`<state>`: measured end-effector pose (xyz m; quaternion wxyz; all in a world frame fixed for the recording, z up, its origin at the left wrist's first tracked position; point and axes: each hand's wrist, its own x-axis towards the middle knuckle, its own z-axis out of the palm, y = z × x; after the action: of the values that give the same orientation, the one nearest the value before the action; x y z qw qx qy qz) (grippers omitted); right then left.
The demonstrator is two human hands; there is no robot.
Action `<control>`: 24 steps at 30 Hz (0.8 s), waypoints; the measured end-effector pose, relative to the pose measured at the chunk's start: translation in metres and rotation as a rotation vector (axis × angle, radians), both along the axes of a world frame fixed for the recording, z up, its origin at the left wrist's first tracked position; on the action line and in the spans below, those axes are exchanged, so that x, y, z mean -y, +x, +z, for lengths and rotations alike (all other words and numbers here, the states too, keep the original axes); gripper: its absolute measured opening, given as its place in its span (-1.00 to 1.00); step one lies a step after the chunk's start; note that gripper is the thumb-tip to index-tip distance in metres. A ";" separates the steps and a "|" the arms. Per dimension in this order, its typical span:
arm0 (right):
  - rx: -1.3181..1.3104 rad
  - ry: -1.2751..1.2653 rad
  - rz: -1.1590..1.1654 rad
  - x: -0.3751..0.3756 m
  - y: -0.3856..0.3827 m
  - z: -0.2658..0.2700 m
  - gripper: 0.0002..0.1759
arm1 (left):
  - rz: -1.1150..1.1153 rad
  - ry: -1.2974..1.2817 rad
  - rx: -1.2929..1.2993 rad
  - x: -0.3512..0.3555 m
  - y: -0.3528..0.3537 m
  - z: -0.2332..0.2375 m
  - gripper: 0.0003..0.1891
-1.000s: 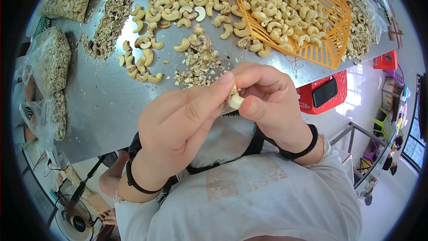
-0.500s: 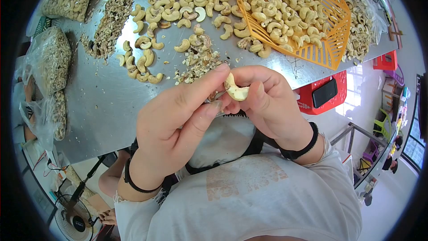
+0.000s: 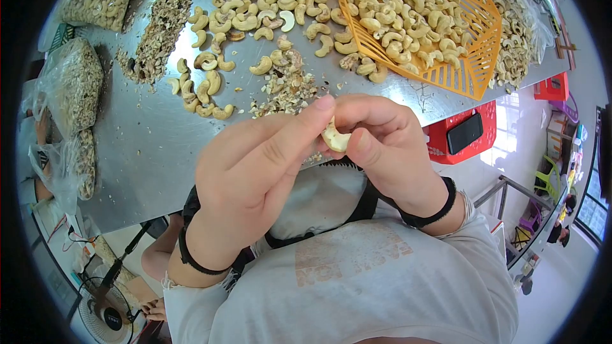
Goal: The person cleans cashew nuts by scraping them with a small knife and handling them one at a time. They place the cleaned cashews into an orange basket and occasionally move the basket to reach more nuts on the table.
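Note:
A pale, curved cashew nut (image 3: 336,139) is held over the table's near edge, between both hands. My right hand (image 3: 390,143) grips it between thumb and bent fingers. From the other side, my left hand (image 3: 261,159) is closed with a fingertip pressed at the nut's upper end; its other fingertips are hidden. Just beyond my hands lies a small heap of skin flakes and broken bits (image 3: 287,83). Loose cashews (image 3: 203,86) are grouped to the left of that heap, and a larger spread of cashews (image 3: 268,0) lies farther back.
An orange plastic basket (image 3: 475,70) of cashews stands at the back right, beside a bag of nuts (image 3: 510,32). Brown skin debris (image 3: 156,32) and filled clear bags (image 3: 83,83) line the left. A phone (image 3: 465,132) rests on a red stool (image 3: 440,146) below the table's right edge.
My left hand has rolled forward over the cashew, and its lower fingertip has gone out of sight. The cashew has turned slightly and shifted a little down and left.

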<state>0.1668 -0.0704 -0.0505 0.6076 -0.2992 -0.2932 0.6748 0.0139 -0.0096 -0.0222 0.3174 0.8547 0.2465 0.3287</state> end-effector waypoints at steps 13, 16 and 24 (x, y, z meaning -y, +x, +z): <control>-0.024 -0.155 0.058 -0.003 0.002 0.007 -0.65 | 0.059 -0.488 0.110 0.007 0.000 0.002 -0.65; -0.014 -0.175 0.030 -0.003 0.002 0.006 -0.68 | 0.052 -0.350 0.061 0.007 0.001 0.000 -0.62; 0.011 -0.183 0.017 -0.003 0.002 0.007 -0.77 | 0.017 -0.381 0.023 0.006 -0.001 0.001 -0.63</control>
<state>0.1685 -0.0670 -0.0439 0.5703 -0.3548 -0.2361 0.7022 0.0127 -0.0151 -0.0213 0.4735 0.7732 0.3079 0.2885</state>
